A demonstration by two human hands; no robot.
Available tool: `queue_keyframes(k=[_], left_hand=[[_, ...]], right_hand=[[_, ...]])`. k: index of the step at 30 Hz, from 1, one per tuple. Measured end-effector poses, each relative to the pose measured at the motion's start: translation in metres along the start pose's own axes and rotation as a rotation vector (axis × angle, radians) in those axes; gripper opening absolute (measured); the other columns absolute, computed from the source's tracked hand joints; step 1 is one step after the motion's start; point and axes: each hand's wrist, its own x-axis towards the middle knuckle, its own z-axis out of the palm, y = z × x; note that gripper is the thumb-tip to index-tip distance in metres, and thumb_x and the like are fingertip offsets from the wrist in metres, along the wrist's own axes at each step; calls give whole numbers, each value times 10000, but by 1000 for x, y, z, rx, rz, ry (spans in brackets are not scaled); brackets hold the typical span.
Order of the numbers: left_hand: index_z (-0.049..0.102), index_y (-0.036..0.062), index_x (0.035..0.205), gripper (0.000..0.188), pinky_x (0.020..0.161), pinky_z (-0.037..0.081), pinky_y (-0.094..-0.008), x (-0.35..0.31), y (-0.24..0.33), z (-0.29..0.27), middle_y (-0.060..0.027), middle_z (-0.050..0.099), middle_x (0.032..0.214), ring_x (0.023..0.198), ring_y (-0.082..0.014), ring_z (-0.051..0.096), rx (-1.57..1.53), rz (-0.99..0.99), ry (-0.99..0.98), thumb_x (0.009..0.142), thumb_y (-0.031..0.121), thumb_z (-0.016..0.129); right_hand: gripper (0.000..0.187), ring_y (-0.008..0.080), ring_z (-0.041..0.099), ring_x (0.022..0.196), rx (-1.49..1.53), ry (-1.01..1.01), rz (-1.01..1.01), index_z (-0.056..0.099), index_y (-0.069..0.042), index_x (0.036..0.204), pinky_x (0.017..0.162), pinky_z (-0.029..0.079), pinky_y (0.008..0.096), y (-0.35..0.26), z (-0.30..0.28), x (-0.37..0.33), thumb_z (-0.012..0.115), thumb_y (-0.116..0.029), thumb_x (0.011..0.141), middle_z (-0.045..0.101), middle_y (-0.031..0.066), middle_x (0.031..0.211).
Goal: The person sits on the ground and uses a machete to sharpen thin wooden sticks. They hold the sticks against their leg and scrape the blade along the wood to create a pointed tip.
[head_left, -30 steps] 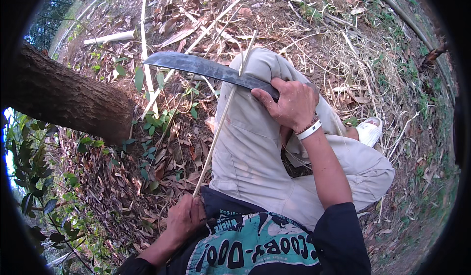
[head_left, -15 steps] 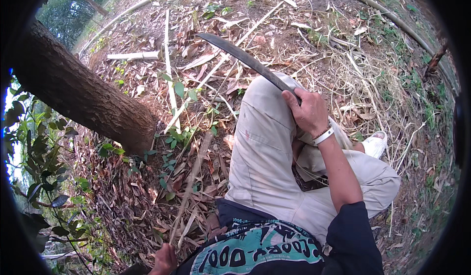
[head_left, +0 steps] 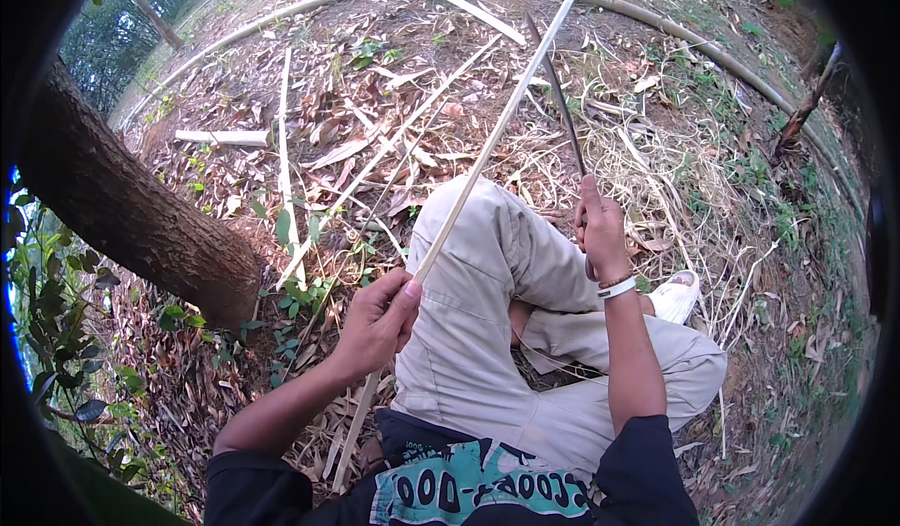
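My left hand [head_left: 375, 324] is closed around a long, pale bamboo strip [head_left: 497, 137]. The strip slants across my raised knee, its upper end reaching far ahead and its lower end running down beside my thigh. In my right hand [head_left: 601, 231] is a long-bladed knife [head_left: 564, 104]. Its dark, narrow blade points up and away from me. The blade's tip lies close to the strip's far end in the picture; whether they touch, I cannot tell. Most of the knife's handle is hidden by my fingers.
More pale strips [head_left: 285, 142] lie on the leaf litter ahead, and a short flat piece [head_left: 223, 138] rests at the left. A leaning tree trunk [head_left: 141, 198] stands to my left. A long pole [head_left: 600, 1] curves across the far ground. Thin shavings [head_left: 647, 179] are heaped at the right.
My left hand has come up from the lower edge, with the bamboo strip now across my knee. The knife has swung from pointing left to pointing nearly straight ahead.
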Motion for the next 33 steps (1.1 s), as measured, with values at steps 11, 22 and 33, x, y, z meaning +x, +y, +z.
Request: queue_keyframes(k=[11,22,33], left_hand=[[577,28,831,319,328,227,-172,88,15,22,15,450,571,378,-27,316,-314,-433,-100,1014,280,509],[555,54,827,317,342,175,-199,98,4,13,77,351,548,393,-14,255,-354,-507,-117,1026,291,482],[570,32,844,353,366,173,-212,62,-17,13,92,305,533,404,-8,235,-315,-375,-62,1037,309,469]], right_hand=[[623,220,491,432,-389,-69,-384,521,-41,638,466,392,346,-13,22,-10,469,-567,967,481,71,507],[650,391,596,543,-817,-396,-429,568,-55,609,501,458,464,-34,60,-12,535,-651,867,516,176,498],[642,399,570,524,-829,-285,-540,532,-55,604,477,433,458,-17,75,-15,548,-640,866,503,181,504]])
